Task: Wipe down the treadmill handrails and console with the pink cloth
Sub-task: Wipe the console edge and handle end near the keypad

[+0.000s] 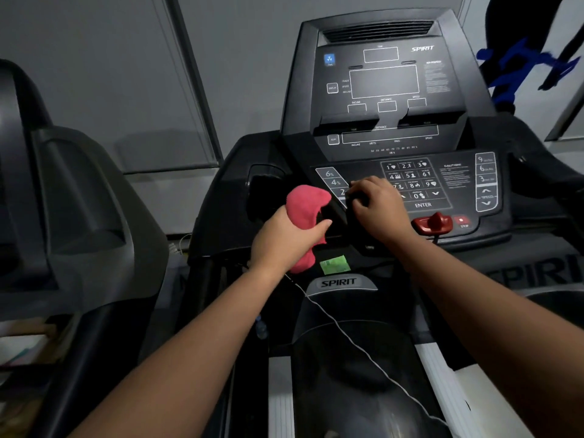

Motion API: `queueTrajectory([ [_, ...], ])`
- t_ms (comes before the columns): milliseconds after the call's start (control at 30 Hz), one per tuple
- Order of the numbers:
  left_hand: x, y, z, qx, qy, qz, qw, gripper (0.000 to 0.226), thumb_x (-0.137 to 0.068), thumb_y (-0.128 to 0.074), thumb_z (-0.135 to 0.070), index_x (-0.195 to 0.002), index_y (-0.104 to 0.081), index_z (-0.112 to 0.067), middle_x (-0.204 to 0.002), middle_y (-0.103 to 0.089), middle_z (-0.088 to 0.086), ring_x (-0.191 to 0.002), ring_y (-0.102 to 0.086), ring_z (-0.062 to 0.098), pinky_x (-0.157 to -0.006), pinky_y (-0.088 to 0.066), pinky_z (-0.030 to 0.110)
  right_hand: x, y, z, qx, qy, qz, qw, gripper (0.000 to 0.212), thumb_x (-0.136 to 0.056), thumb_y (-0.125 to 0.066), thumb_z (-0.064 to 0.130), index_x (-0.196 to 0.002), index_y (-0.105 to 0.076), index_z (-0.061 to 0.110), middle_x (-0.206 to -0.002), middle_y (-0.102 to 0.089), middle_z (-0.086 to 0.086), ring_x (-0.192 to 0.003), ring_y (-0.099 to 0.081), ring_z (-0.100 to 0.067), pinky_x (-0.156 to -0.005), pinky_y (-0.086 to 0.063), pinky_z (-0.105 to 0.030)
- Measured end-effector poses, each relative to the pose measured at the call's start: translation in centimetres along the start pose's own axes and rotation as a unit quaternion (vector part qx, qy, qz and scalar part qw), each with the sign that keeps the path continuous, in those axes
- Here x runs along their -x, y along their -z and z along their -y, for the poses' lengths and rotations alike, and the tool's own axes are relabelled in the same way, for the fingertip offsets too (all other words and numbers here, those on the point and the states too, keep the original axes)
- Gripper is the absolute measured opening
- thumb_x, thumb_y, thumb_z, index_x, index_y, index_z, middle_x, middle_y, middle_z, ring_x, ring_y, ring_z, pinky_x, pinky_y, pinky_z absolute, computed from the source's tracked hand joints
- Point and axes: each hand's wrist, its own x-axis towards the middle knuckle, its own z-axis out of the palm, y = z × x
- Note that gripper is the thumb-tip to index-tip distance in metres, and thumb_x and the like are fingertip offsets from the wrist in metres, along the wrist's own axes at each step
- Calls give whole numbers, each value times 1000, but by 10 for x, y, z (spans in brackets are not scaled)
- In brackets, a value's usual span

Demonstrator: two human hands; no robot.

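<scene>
Clearly the pink cloth is light, soft and floppy. It will bunch and fold under any pressure and cannot slip away, though loose ends may trail and catch on knobs. It is best held as a wad in the palm, with a padded face left free for rubbing.

It is held that way now. The left hand has its fingers and thumb curled round the middle of the cloth. The larger wad bulges out at 12 o'clock from the fist and a smaller tail hangs at 6 o'clock, near a green sticker. The cloth sits at 9 o'clock of the keypad, at the left lower corner of the console. Whether it touches the panel I cannot tell.

The right hand lies at 3 o'clock of the cloth, fingers bent over a dark part in front of the keypad. Whether it really grips that part is unclear. A red safety key sits at 3 o'clock of that hand.
</scene>
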Motion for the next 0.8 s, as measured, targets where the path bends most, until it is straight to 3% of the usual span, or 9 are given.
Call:
queueTrajectory([
  [100,7,-7,2,-97,3,-57,994,50,-73,-66,-53,-106,-49,-20,-85,-69,1,-80,-67,24,-72,-54,37,3,0,2,24,5,15,1000,24,-81,-57,10,-102,-68,10,-107,-64,-8,-101,-54,-29,-89,-42,-42],
  [233,3,-4,2,-157,-24,-23,987,55,-76,-69,-44,-116,-43,-14,-94,-68,8,-89,-65,31,-67,-46,31,9,1,8,81,75,46,993,36,-78,-50,24,-108,-66,11,-114,-62,-6,-108,-54,-27,-89,-39,-38],
  [300,-3,4,2,-120,-37,51,991,52,-74,-73,-37,-116,-47,-20,-96,-67,-1,-90,-64,23,-71,-47,28,10,0,9,71,102,69,990,46,-76,-43,28,-111,-65,10,-119,-61,-6,-112,-55,-27,-93,-39,-38],
  [367,-13,13,6,24,-37,169,985,33,-73,-76,-19,-100,-58,-28,-86,-66,-13,-82,-64,7,-70,-49,17,11,-1,9,64,116,80,988,49,-75,-40,29,-112,-64,7,-119,-60,-8,-110,-56,-28,-95,-39,-38],
  [433,-24,21,10,138,-6,300,944,31,-70,-77,-8,-93,-65,-25,-85,-69,-11,-81,-65,3,-73,-51,14,12,-3,10,65,146,81,984,50,-74,-39,29,-109,-65,6,-115,-61,-10,-105,-58,-30,-92,-42,-39],
  [533,-36,23,15,218,37,406,887,46,-56,-76,-16,-100,-63,-15,-92,-68,1,-84,-64,13,-82,-52,27,9,-4,10,62,184,62,979,43,-71,-40,26,-99,-66,5,-105,-64,-11,-96,-61,-31,-84,-45,-39],
  [600,-42,20,18,229,57,426,873,55,-50,-76,-21,-102,-60,-14,-91,-67,2,-84,-64,16,-83,-51,30,3,-3,11,54,169,60,982,41,-71,-39,26,-95,-66,7,-103,-63,-10,-94,-60,-31,-82,-43,-37],
  [667,-42,19,19,241,64,425,870,45,-57,-74,-16,-100,-60,-14,-88,-67,2,-81,-64,16,-80,-52,29,0,-4,11,51,150,62,985,41,-70,-38,28,-95,-65,9,-102,-63,-8,-94,-58,-31,-81,-40,-35],
  [800,-30,17,11,238,24,350,905,25,-72,-71,-5,-93,-63,-16,-84,-66,-7,-75,-63,1,-74,-50,17,2,-3,12,55,144,59,986,42,-71,-38,31,-95,-65,9,-100,-63,-8,-93,-58,-31,-80,-40,-35],
])
